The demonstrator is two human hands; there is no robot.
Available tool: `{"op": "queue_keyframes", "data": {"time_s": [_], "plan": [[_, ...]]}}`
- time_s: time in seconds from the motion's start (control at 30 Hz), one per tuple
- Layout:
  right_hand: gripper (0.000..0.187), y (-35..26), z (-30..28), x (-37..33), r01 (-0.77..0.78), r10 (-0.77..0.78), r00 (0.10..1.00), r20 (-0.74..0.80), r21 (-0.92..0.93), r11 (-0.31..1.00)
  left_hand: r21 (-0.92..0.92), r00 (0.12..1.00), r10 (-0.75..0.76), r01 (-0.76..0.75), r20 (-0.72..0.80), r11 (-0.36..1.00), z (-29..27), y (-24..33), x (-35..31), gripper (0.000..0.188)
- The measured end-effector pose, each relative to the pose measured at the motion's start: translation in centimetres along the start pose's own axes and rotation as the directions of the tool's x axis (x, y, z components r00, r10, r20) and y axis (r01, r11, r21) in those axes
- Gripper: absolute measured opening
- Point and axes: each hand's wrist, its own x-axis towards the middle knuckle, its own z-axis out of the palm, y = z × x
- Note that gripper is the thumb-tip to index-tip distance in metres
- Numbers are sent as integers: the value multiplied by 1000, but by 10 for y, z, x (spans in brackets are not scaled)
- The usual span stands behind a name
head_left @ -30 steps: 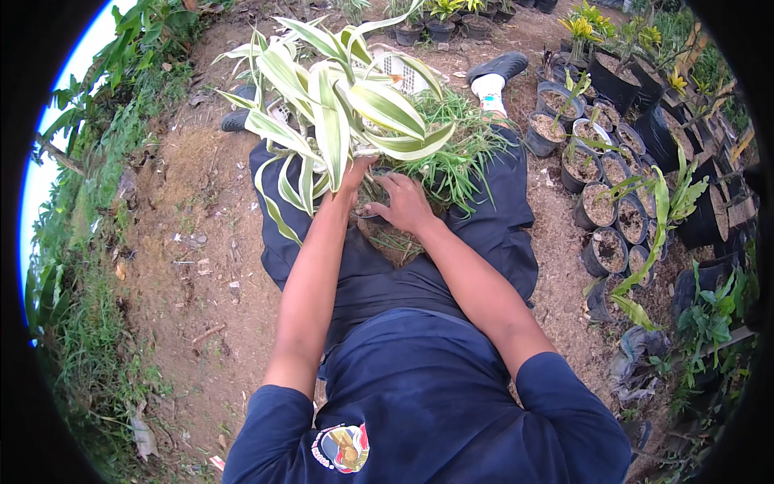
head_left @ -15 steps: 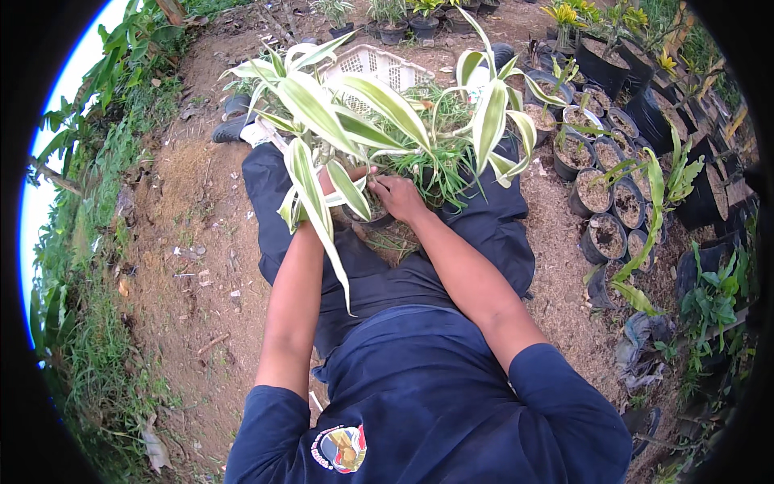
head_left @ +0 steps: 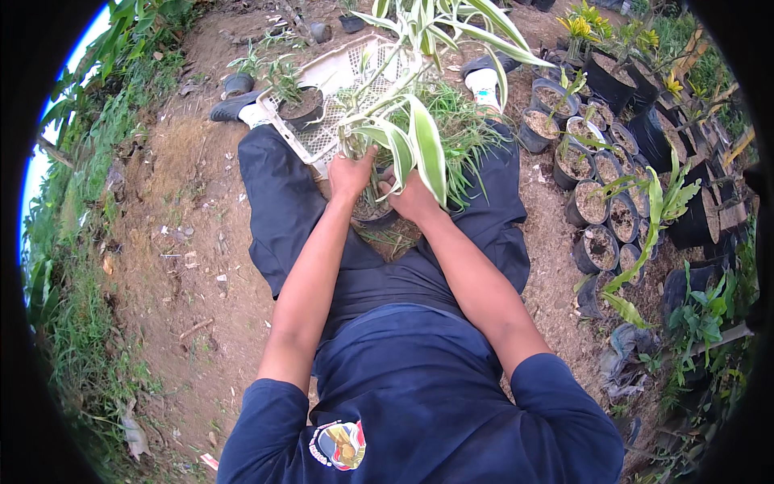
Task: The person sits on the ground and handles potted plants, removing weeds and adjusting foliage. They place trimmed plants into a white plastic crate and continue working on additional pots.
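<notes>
A potted plant with long green leaves edged in cream (head_left: 426, 145) stands between my legs, its stems leaning away from me and to the right. Its dark pot (head_left: 376, 218) sits on the ground close in front of me. My left hand (head_left: 351, 174) is closed round the stems just above the pot. On the right side of the pot, my right hand (head_left: 413, 198) has its fingers curled in by the stem base; a leaf partly covers them, and what they grip is hidden.
A cream plastic crate (head_left: 334, 77) lies tilted beyond my hands, with a small potted plant (head_left: 301, 106) on it. Pulled grass (head_left: 459, 129) is heaped by my right leg. Rows of soil-filled black pots (head_left: 591, 202) line the right side; weeds (head_left: 89, 323) edge the left.
The striped leaves have swung away from me and to the right, uncovering the crate and the small potted plant. My left hand, hidden before, now shows round the stems.
</notes>
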Motion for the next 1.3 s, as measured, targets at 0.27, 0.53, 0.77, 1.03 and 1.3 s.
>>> {"op": "queue_keyframes", "data": {"time_s": [0.27, 0.53, 0.77, 1.03, 1.3], "plan": [[23, -1, -10, -8, -77, 112, 975, 190, -182, 980, 67, 988, -138, 133, 68, 989, -4, 2, -9, 61], [19, -5, -15, -8, -85, 100, 969, 228, -76, 994, 25, 996, -81, 80, 27, 996, 9, -28, 1, 65], [21, 9, -6, -4, -137, 115, 963, 242, 77, 988, -139, 990, -61, 78, 124, 987, -8, -13, -5, 59], [15, 36, 18, 8, -195, 162, 980, 112, 664, 722, -27, 987, -128, 132, 101, 991, -9, -3, -9, 55], [15, 1, -45, 9, -1, 246, 959, -141, 866, 501, -29, 975, -162, 168, 154, 985, -12, -4, -13, 57]]}}
